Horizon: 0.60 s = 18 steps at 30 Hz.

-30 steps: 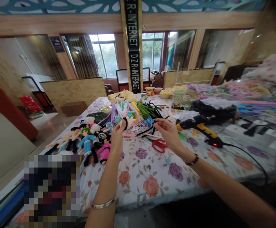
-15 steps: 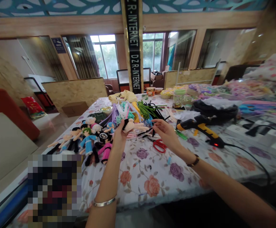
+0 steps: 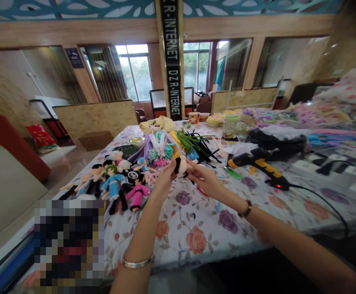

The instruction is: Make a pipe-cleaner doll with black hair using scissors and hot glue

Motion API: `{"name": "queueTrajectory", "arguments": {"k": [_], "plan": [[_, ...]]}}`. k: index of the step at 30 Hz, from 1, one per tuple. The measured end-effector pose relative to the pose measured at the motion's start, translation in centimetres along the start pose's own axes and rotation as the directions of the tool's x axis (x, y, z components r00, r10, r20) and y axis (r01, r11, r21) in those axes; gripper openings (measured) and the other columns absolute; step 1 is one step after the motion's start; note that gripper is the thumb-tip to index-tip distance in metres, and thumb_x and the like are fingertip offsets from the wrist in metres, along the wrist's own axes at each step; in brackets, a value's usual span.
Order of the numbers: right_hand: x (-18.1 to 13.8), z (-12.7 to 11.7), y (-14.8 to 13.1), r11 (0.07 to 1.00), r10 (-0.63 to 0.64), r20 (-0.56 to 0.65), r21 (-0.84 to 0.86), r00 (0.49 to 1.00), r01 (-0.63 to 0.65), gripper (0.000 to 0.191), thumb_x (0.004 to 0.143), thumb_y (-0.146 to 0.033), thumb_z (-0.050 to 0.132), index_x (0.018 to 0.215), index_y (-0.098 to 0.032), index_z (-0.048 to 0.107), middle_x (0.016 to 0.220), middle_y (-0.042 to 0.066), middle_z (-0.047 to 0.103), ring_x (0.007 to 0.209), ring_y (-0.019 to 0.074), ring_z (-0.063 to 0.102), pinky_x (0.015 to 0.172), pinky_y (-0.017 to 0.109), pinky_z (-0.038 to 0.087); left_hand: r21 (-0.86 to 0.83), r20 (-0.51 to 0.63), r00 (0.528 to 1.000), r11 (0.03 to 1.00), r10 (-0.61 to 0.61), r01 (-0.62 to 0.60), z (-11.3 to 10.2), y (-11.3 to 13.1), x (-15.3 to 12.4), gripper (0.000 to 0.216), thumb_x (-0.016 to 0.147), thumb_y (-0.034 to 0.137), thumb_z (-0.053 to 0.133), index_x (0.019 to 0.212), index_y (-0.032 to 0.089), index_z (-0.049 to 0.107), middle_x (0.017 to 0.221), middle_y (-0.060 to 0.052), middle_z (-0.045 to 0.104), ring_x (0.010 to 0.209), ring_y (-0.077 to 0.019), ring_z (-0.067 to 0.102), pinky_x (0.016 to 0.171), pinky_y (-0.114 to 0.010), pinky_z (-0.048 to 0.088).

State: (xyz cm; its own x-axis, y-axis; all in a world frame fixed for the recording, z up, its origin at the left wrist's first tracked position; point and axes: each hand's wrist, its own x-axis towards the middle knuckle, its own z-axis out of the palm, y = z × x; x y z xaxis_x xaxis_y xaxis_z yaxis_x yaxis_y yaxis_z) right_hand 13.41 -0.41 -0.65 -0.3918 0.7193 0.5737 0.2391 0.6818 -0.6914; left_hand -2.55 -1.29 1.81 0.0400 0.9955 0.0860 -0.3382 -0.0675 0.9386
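Observation:
Held up over the table in my left hand (image 3: 164, 179) is a small fuzzy doll (image 3: 182, 165), cream with a black part near my thumb. My left fingers are closed around it. My right hand (image 3: 207, 179) meets the doll from the right, its fingers pinched at the doll's lower side, where a dark strip shows between the hands. Exactly what those right fingertips grip is partly hidden. Below my right hand, the red handle of the scissors (image 3: 202, 191) peeks out. Finished-looking dolls (image 3: 114, 181) in several colours lie left of my hands.
A black and yellow glue gun (image 3: 263, 168), its red light on, lies at right with a trailing cord. Behind my hands are bundles of coloured fuzzy stems (image 3: 161, 147). A green tool (image 3: 233, 173), a jar (image 3: 230, 127) and a black bag (image 3: 276, 143) sit farther right.
My left hand has moved right with the doll, and my right hand has come down and left to meet it. The scissors are now mostly covered by my right hand.

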Motion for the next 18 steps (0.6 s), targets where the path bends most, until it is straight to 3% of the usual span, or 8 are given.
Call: {"name": "queueTrajectory", "arguments": {"k": [5,11,18], "plan": [[0.2,-0.3,0.7,1.000,0.029,-0.014,-0.007,0.999,-0.029,0.054,0.081,-0.021,0.049,0.135,-0.022,0.045,0.084,0.004,0.063,0.072,0.0148,0.056,0.067,0.028,0.047,0.106,0.025,0.999,0.994,-0.020,0.017,-0.1,-0.4,0.0,0.059,0.058,0.067,0.064,0.086,0.015,0.071,0.086,-0.007,0.071,0.088,-0.0197,0.062,0.083,-0.030,0.040],[0.5,-1.1,0.7,0.987,0.104,0.053,0.116,0.993,-0.110,0.052,0.082,-0.024,0.048,0.134,-0.018,0.045,0.077,0.002,0.059,0.068,0.0128,0.052,0.068,0.027,0.045,0.176,0.173,0.984,0.981,0.048,-0.078,-0.3,-0.4,0.0,0.050,0.063,0.056,0.068,0.096,0.019,0.070,0.092,-0.004,0.070,0.089,-0.0169,0.060,0.085,-0.027,0.039],[0.7,-1.3,0.2,0.940,0.110,0.159,0.303,0.981,-0.154,0.043,0.081,-0.032,0.052,0.121,-0.016,0.056,0.080,0.003,0.060,0.067,0.0124,0.051,0.067,0.027,0.042,0.137,0.133,0.990,0.988,0.054,-0.072,-0.1,-0.3,-0.1,0.044,0.063,0.046,0.072,0.098,0.020,0.068,0.091,-0.003,0.070,0.079,-0.0144,0.061,0.080,-0.026,0.042]]}}
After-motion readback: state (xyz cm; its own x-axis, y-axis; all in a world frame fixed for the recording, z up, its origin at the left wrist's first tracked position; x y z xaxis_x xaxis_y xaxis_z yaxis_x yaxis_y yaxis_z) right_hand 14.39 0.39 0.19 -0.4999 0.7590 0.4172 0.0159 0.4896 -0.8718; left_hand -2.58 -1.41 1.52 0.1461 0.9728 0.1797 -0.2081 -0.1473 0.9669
